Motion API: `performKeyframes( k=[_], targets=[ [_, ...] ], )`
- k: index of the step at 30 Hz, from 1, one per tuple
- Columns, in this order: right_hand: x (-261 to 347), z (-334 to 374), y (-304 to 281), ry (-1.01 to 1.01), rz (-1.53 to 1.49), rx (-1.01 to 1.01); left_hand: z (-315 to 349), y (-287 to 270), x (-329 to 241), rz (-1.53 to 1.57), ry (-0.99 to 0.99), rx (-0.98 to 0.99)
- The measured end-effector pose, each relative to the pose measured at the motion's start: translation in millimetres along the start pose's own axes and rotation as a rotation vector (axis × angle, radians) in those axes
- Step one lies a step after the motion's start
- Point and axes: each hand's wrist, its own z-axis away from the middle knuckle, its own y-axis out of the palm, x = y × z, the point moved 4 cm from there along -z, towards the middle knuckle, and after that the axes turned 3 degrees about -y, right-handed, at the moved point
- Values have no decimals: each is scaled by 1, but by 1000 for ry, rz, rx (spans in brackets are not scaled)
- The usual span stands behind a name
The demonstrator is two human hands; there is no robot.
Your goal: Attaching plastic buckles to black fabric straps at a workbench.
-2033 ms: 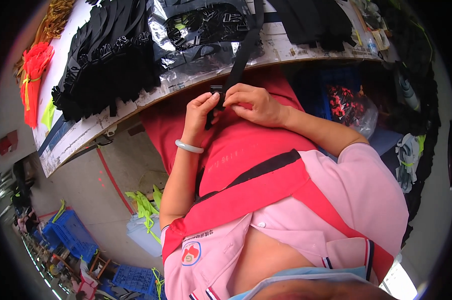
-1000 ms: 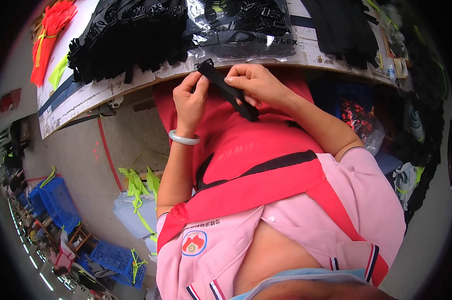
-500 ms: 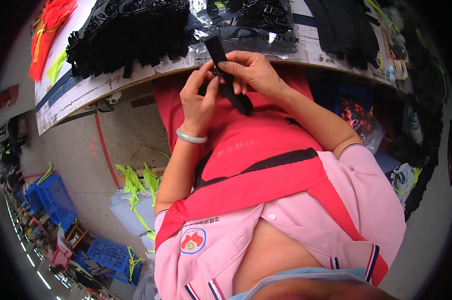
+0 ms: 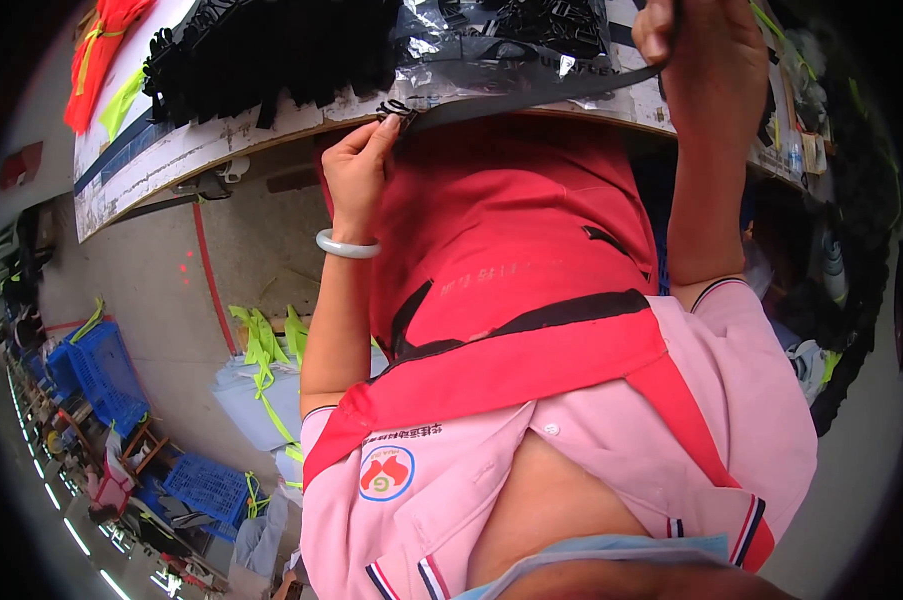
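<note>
- The hands have drawn apart since the earlier frame, stretching the black strap (image 4: 531,100) taut along the worktop (image 4: 201,145) edge.
- Left hand (image 4: 356,165) fingers pinch its buckle end.
- Right hand (image 4: 706,55) fingers grip the other end.

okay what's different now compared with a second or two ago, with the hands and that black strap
The hands have spread apart: the right hand has gone up and right, the left hand holds the buckle end, so the black strap is now stretched out. The bench and its black piles are unchanged.
</note>
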Motion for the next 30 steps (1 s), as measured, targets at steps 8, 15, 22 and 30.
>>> performKeyframes(
  k=[8, 15, 22, 30],
  targets=[
    [-121, 92, 23, 806, 212, 341, 7, 15, 2, 40, 75, 18],
    [-133, 98, 40, 829, -10, 211, 9, 18, 2, -81, 406, -42],
    [-154, 85, 37, 755, 61, 250, 5, 10, 19, 295, -92, 135],
    [-175, 85, 46, 1034, -185, 476, 15, 3, 14, 193, -178, 320]
  ],
)
